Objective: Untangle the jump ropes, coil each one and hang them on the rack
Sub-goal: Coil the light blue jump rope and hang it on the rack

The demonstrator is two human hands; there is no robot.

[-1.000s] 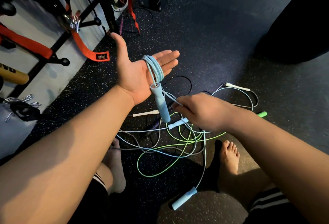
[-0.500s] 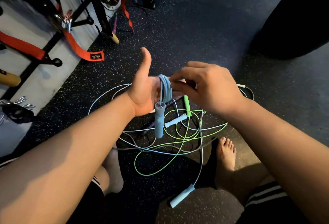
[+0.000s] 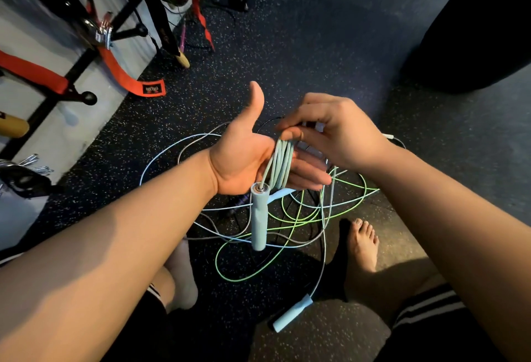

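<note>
Across our left hand (image 3: pixel 247 160), a blue rope (image 3: pixel 280 163) half coiled.

Our right hand (image 3: pixel 339 134) curls its fingers (image 3: pixel 284 128) round a strand at the top of the loops. These wrap several times round the straight, flat fingers (image 3: pixel 310 172) of the left hand, thumb up. One blue handle (image 3: pixel 258 218) hangs below the palm. The other handle (image 3: pixel 293 317) lies on the floor (image 3: pixel 316 59) near our feet, its cord running up through the pile, so we judge this coil only partly wound. Beneath, a green rope (image 3: pixel 287 226) and thin pale and dark cords lie crossed in a tangle, none coiled. Off to the left stands the rack (image 3: pixel 86 54); we cannot make out a coiled rope on it, so most of the job remains.
</note>
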